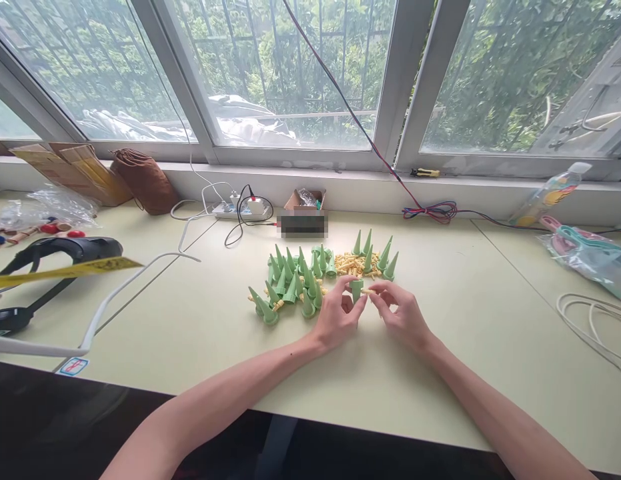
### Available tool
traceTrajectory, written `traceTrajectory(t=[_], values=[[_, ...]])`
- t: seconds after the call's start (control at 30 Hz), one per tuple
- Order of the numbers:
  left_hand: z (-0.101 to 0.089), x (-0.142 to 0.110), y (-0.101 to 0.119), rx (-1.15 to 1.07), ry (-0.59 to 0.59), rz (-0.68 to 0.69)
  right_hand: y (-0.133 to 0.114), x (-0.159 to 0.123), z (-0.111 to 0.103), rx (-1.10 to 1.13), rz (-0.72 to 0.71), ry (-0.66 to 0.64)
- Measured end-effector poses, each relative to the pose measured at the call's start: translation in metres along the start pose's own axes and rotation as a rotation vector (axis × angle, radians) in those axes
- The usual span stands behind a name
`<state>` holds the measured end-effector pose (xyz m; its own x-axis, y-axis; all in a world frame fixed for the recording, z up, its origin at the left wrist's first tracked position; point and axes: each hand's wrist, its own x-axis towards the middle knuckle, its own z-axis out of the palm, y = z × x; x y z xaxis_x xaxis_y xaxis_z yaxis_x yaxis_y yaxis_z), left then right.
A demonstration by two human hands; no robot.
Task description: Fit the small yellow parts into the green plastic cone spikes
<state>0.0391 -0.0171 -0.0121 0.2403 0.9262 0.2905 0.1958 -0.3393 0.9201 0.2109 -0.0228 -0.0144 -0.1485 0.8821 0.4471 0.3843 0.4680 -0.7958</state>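
My left hand [339, 308] pinches a green plastic piece [357, 288] with a cylindrical top, held above the table. Between the thumb and fingers of my right hand [401, 312] is a small yellow plastic piece [367, 291], its tip at the side of the green one. Whether the two are joined I cannot tell. Left of my hands lies a cluster of green cone-shaped spikes [290, 277], some with yellow pieces sticking out. Just beyond my fingers is a pile of loose yellow pieces [351, 264], with several green cones [385, 255] standing around it.
A small cardboard box [310, 199] and a power strip [243, 209] sit by the window ledge. Coiled cables [435, 212] lie behind. At left are a black headset [65, 257] and a white bent rod [97, 313]; a bottle [550, 195] and plastic bag [590, 257] are at right.
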Motion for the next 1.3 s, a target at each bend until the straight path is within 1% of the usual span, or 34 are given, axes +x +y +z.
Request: traceTrajectory(t=[0.23, 0.47, 0.97, 1.3], values=[[-0.0002, -0.0002, 0.0002, 0.014, -0.003, -0.006, 0.0023, 0.0011, 0.0000, -0.002, 0.056, -0.024], [-0.0002, -0.0003, 0.0004, 0.011, -0.002, 0.002, 0.0007, 0.0004, 0.0005, 0.009, 0.013, -0.011], [-0.0004, -0.0001, 0.0005, 0.005, -0.004, -0.001, 0.0029, 0.0006, 0.0014, 0.014, 0.035, -0.015], [-0.0002, 0.0000, 0.0003, -0.004, -0.003, 0.002, 0.0014, 0.0005, 0.0009, 0.014, 0.023, -0.013]])
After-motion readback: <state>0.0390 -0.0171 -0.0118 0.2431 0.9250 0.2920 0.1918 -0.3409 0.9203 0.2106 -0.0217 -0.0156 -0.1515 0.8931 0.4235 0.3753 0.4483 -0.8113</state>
